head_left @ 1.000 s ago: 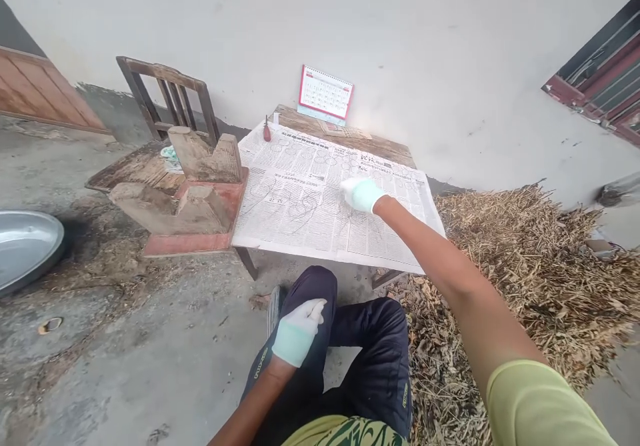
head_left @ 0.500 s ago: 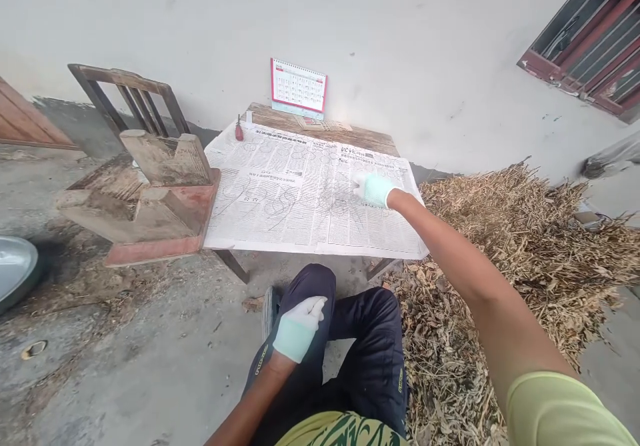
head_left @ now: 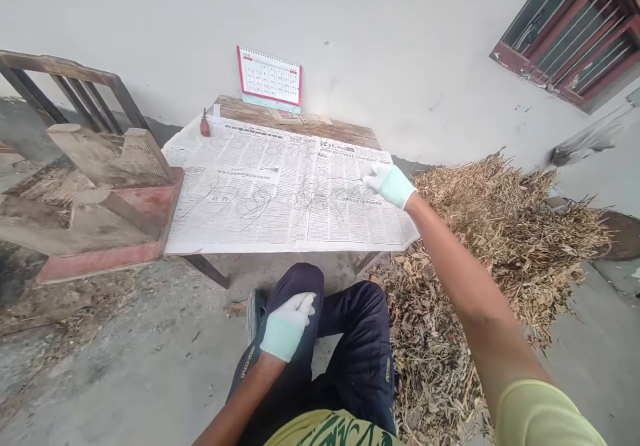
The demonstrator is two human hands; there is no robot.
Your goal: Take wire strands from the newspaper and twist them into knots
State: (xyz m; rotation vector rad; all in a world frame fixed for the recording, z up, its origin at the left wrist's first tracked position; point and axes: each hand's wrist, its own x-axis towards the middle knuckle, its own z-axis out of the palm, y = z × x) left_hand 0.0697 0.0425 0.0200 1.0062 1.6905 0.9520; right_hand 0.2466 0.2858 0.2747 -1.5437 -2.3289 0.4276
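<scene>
Desk calendar (head_left: 270, 79) stands behind newspaper (head_left: 240, 238), red-handled tool (head_left: 205, 127) on its far-left corner. Right hand (head_left: 387, 181) has shifted rightward; its and left hand's (head_left: 289, 326) grips: unclear.

Wearing white gloves (head_left: 291, 317), mint cuffs (head_left: 281, 339); yellow-green short-sleeved shirt (head_left: 543, 409), dark green print (head_left: 345, 431); navy trousers (head_left: 361, 329), yellow lettering (head_left: 388, 370); grey shoe (head_left: 252, 314).

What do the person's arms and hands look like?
The left hand and right hand wear gloves, white over the fingers and pale mint green towards the wrist. A short, plain yellow-green sleeve covers the upper right arm. Both forearms are bare.
</scene>
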